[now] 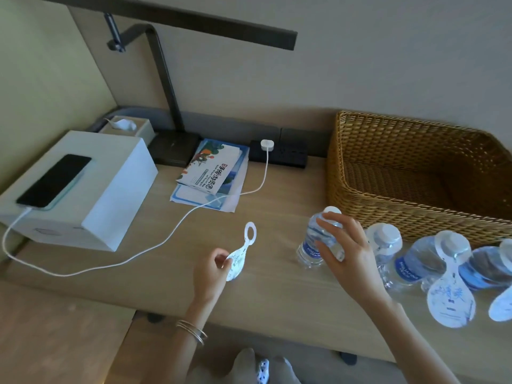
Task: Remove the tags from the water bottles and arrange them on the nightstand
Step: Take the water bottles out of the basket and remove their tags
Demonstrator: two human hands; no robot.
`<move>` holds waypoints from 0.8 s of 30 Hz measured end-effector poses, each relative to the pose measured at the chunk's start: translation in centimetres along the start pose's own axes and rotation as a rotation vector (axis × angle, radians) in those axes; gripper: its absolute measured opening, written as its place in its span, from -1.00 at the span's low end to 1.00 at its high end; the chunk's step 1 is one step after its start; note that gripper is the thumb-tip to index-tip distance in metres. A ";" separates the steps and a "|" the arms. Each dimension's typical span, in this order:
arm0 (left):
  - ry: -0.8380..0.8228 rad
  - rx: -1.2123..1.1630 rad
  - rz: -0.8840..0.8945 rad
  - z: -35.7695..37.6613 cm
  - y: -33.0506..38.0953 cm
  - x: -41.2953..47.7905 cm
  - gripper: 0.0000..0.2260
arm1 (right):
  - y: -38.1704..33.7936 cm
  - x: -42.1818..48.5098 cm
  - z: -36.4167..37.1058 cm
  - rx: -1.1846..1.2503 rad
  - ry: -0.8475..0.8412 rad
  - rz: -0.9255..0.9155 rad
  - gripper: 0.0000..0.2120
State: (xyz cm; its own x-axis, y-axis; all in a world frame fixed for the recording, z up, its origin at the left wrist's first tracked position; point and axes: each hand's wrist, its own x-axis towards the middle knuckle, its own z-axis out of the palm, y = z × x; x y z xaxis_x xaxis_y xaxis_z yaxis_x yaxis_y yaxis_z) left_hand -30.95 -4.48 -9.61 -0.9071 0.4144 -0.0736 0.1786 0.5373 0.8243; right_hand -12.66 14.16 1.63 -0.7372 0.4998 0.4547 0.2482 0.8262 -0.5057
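**Head view.** The left hand (212, 270) pinches a loose tag (238, 259) between thumb and fingers, just above the nightstand (263, 306), with the tag's ring end pointing away from the person. The right hand (349, 253) is wrapped round the upper part of a bottle (311, 246). This bottle stands upright on the nightstand with its cap bare, near the front left corner of the basket (415, 167).

More bottles are clustered to the right, along the basket front. A tagged bottle (418, 261) has its ring over the neck, and another tag (501, 306) shows at the frame edge.

**Step in hand (judged).** One bottle is cleared and is being positioned. The others remain to be done.

**Next move (judged).**
1. Release the upright bottle and put the loose tag aside, clear of the charging cable (166, 239).
2. Steady the tagged bottle.
3. Lift its ring over the cap without tearing it.
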 end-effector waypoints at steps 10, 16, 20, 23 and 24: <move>-0.011 0.473 0.194 1.6 -3.1 0.3 -0.75 | 0.5 -0.7 0.4 -0.053 0.088 -0.020 -0.71; -0.253 0.471 0.624 1.8 -4.6 -0.8 -0.69 | 0.3 -0.9 0.9 -0.060 0.112 0.003 -0.69; -0.273 0.489 0.649 2.2 -5.4 -0.9 -0.67 | 0.2 -1.1 0.8 -0.049 0.081 0.009 -0.66; -0.241 0.508 0.602 2.8 -4.7 -0.5 -0.68 | 0.1 -1.3 0.4 -0.038 0.029 0.019 -0.63; -0.235 0.519 0.581 3.1 -4.4 -0.4 -0.68 | 0.1 -1.3 0.2 -0.031 0.017 0.021 -0.61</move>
State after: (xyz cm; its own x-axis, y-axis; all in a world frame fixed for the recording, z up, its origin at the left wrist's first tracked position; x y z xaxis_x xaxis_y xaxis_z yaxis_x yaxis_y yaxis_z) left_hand -30.18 -4.72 -14.97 -0.5216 0.8443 0.1225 0.8026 0.4369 0.4061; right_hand -11.83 13.47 0.82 -0.7209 0.5216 0.4564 0.2835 0.8228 -0.4925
